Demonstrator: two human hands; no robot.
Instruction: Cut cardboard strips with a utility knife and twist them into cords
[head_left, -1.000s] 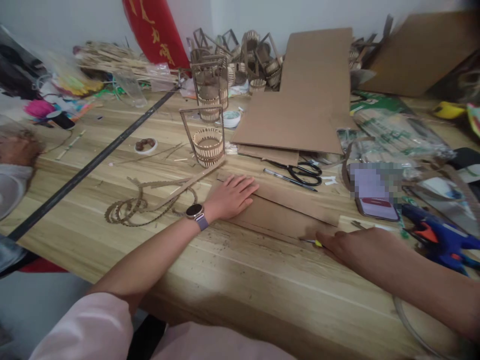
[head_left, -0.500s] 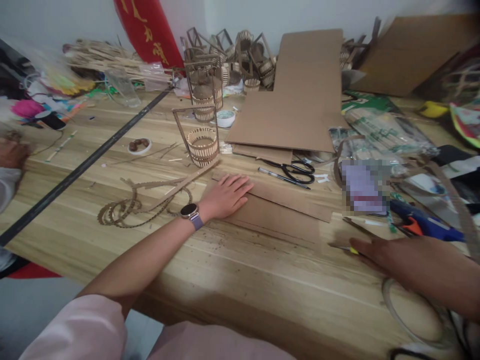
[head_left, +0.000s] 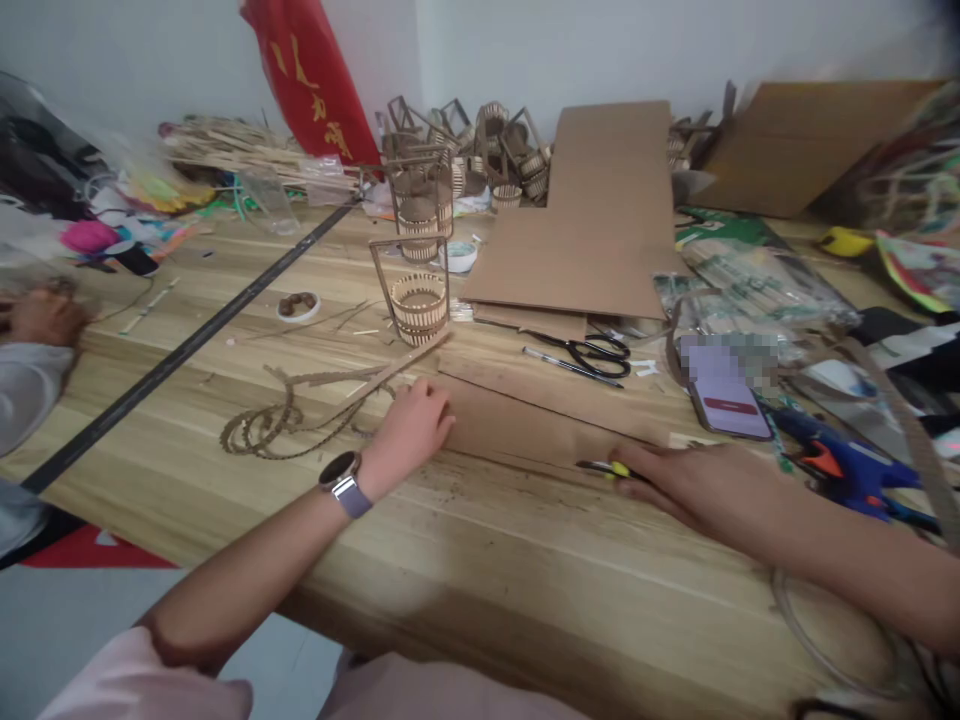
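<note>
My left hand (head_left: 416, 428), with a watch on the wrist, has its fingers curled closed at the left end of a flat brown cardboard piece (head_left: 510, 425). A dark line runs along the length of this cardboard. In my right hand (head_left: 675, 480) is a utility knife (head_left: 616, 469) with a dark tip and a yellow-green part; its tip lies over the right part of the cardboard, and most of the handle is hidden in the fingers. Just beyond the cardboard lie black-handled scissors (head_left: 596, 355) and a pen (head_left: 570, 366).
Coiled brown trim (head_left: 262, 430) and a small slatted basket (head_left: 418, 305) stand left of the cardboard. Large cardboard sheets (head_left: 592, 220) lie behind. A phone (head_left: 731, 405) and blue glue gun (head_left: 847, 460) are at right. Another person's hand (head_left: 45, 315) is at far left.
My left hand has drawn back left from lying flat on the cardboard and has curled its fingers. My right hand has brought the knife leftward over the cardboard. The view has shifted slightly.
</note>
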